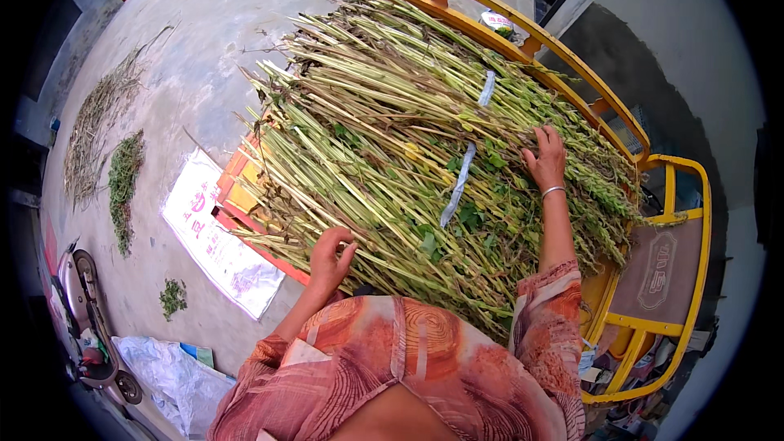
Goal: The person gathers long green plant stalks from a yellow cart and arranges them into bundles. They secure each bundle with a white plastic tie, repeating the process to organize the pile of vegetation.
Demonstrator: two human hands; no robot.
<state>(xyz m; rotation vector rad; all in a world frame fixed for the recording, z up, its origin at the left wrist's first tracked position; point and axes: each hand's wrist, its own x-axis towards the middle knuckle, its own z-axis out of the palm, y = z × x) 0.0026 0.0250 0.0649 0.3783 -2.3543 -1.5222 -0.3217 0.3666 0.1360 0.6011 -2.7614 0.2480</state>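
On the yellow metal cart, a big heap of long green plant stalks lies; the left hand curls around near-edge stalks, the right hand rests open-fingered on top.

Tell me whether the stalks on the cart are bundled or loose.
Bundled, at least partly: a pale strap runs across the heap of green stalks. Whether it is knotted tight cannot be told.
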